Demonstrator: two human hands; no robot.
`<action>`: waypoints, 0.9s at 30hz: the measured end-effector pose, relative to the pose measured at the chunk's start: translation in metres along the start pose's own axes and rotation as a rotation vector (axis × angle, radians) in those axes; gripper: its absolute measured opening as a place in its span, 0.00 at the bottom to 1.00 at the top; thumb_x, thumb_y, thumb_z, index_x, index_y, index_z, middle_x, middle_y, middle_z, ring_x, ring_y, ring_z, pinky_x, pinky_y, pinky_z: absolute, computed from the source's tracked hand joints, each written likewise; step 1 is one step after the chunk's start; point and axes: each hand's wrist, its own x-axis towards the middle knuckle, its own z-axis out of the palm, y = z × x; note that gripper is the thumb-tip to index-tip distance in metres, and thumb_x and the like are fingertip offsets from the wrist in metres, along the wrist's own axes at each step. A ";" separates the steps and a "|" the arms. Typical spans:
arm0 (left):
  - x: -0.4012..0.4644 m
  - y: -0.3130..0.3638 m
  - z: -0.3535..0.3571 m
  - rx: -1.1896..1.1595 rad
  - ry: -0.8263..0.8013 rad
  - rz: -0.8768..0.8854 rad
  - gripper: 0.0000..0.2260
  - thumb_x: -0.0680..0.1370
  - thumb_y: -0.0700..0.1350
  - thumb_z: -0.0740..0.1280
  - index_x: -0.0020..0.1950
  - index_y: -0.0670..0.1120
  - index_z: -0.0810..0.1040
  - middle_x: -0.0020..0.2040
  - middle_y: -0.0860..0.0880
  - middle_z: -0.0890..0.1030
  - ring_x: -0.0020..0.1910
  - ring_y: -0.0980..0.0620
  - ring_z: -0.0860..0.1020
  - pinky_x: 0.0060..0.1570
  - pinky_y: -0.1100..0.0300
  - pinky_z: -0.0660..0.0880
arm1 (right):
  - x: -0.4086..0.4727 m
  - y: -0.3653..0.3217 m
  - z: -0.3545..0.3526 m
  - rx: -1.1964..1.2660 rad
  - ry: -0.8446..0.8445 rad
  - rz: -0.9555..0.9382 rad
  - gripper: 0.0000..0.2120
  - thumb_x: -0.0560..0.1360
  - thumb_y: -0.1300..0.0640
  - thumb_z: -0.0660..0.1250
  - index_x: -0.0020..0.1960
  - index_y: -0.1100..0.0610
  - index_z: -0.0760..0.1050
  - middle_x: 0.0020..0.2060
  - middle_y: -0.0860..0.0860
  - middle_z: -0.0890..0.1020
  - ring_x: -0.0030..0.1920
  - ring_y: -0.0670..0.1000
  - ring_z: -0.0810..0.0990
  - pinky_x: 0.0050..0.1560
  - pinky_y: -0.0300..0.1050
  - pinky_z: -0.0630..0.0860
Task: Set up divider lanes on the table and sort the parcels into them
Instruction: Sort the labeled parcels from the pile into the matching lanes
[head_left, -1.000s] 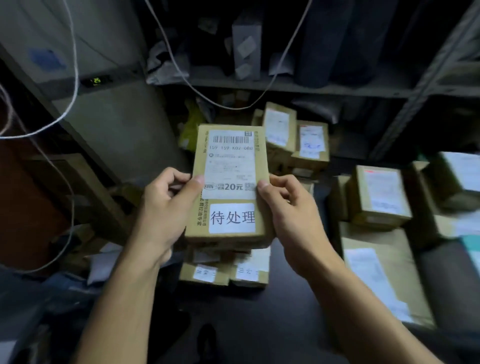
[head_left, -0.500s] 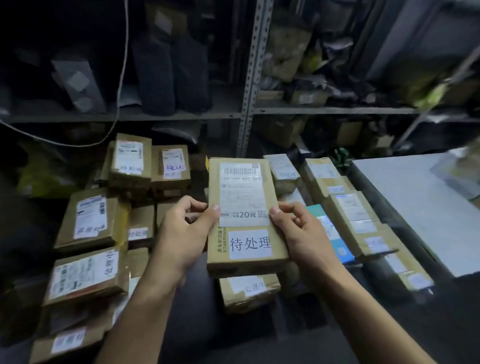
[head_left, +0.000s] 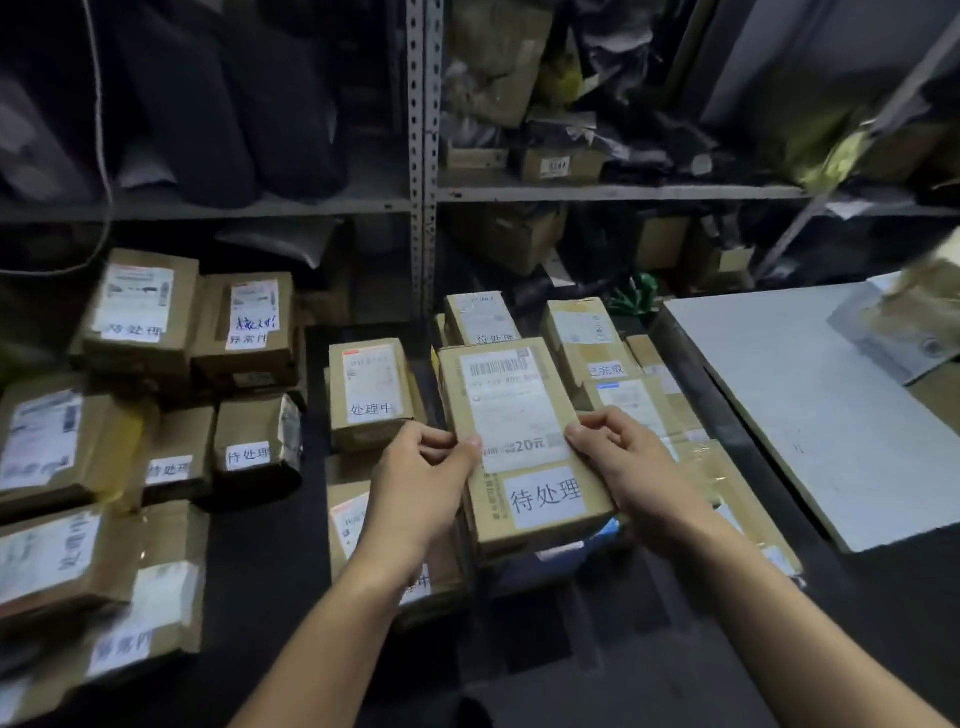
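I hold a long cardboard parcel (head_left: 519, 415) with a shipping label and a white sticker reading 待处理, above the dark table (head_left: 270, 551). My left hand (head_left: 421, 478) grips its left edge, thumb on the label. My right hand (head_left: 628, 462) grips its right edge, thumb on top. Below and around it lie rows of parcels: one marked 处理中 (head_left: 370, 389) to the left, one marked 已完成 (head_left: 587, 338) to the right, another 待处理 box (head_left: 483, 317) behind. A loose pile of parcels (head_left: 140, 312) fills the table's left side.
A large grey-white board (head_left: 810, 410) lies flat at the right, with a blurred packet (head_left: 893, 322) on its far corner. Metal shelving (head_left: 423, 156) with bags and boxes stands behind the table. A cable (head_left: 101, 130) hangs at the left.
The view has swung right and the table's parcel rows have come into sight. The held parcel has moved right and lower, over the middle rows. Both hands keep their grip.
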 end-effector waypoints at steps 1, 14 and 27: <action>0.004 -0.002 0.012 0.004 0.004 -0.011 0.09 0.74 0.50 0.73 0.47 0.47 0.76 0.43 0.48 0.84 0.44 0.49 0.84 0.47 0.43 0.81 | 0.008 0.000 -0.010 -0.007 -0.008 0.010 0.04 0.79 0.57 0.67 0.50 0.58 0.77 0.37 0.49 0.84 0.35 0.44 0.83 0.32 0.37 0.76; 0.017 -0.040 0.073 0.076 0.057 -0.150 0.12 0.74 0.52 0.72 0.51 0.51 0.72 0.49 0.52 0.81 0.49 0.51 0.82 0.51 0.45 0.81 | 0.064 0.042 -0.058 -0.268 -0.158 0.128 0.06 0.77 0.54 0.68 0.53 0.52 0.75 0.47 0.50 0.82 0.40 0.47 0.80 0.37 0.44 0.75; 0.024 -0.013 0.027 0.102 0.194 -0.045 0.18 0.74 0.57 0.71 0.60 0.54 0.71 0.54 0.55 0.78 0.52 0.58 0.77 0.56 0.49 0.78 | 0.056 -0.027 -0.007 -0.584 -0.081 -0.407 0.24 0.77 0.46 0.67 0.71 0.48 0.68 0.68 0.45 0.74 0.67 0.46 0.72 0.61 0.41 0.69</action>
